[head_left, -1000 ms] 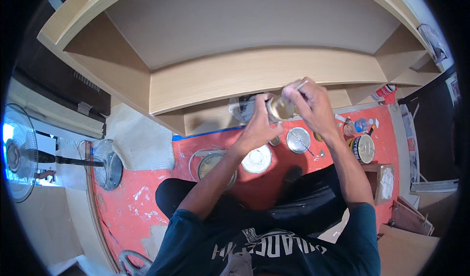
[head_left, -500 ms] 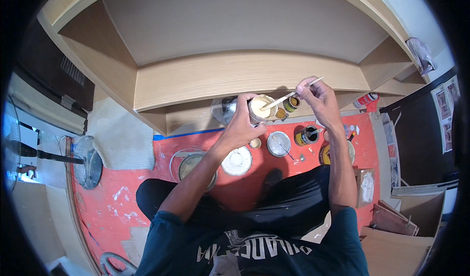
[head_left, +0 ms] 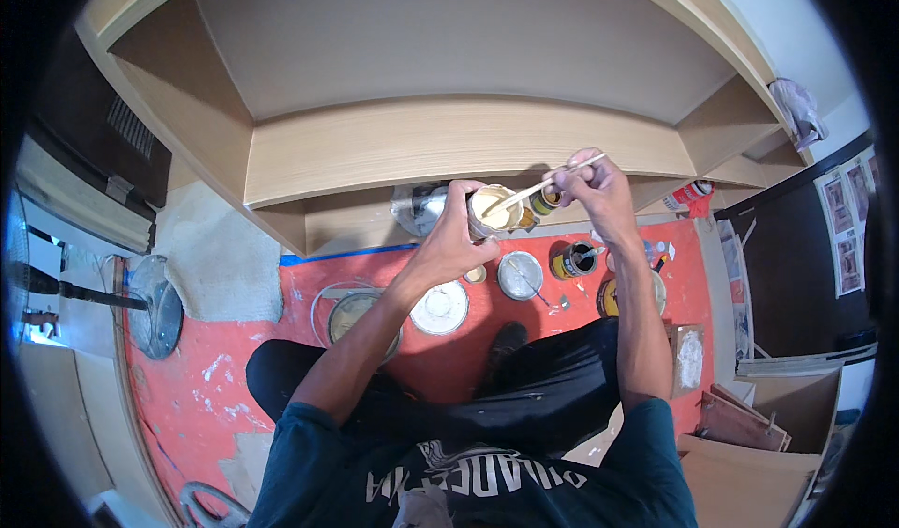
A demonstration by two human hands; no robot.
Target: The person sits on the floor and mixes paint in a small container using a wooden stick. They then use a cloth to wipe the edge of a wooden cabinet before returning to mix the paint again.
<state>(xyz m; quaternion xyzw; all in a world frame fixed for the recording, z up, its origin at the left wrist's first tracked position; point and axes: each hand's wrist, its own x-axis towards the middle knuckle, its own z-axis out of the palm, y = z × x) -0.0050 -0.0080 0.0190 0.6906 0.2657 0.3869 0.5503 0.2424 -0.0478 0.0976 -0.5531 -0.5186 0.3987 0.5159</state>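
Cream-coloured mixture (head_left: 484,201) lies in a small round container (head_left: 481,229), which is held up in front of the lower shelf edge of a pale wood unit (head_left: 459,139). The left hand (head_left: 452,238) grasps the container from its left side, thumb and fingers around the wall. The right hand (head_left: 602,198) pinches a pale wooden stick (head_left: 532,190) near its upper part; the stick slants down to the left, its lower end in the mixture.

Status, as judged: stirring is under way and not complete, since the stick has yet to come out. Whether the blend is uniform cannot be determined at this range. The container is not yet set down, and its contents are not used up.

Materials on the red floor covering (head_left: 215,378) include a dark can (head_left: 563,265) with a brush standing in it, a white round lid or tub (head_left: 440,307), and a greyish round lid or tin (head_left: 518,275) with a thin rod across it. None of these is touched by either hand.
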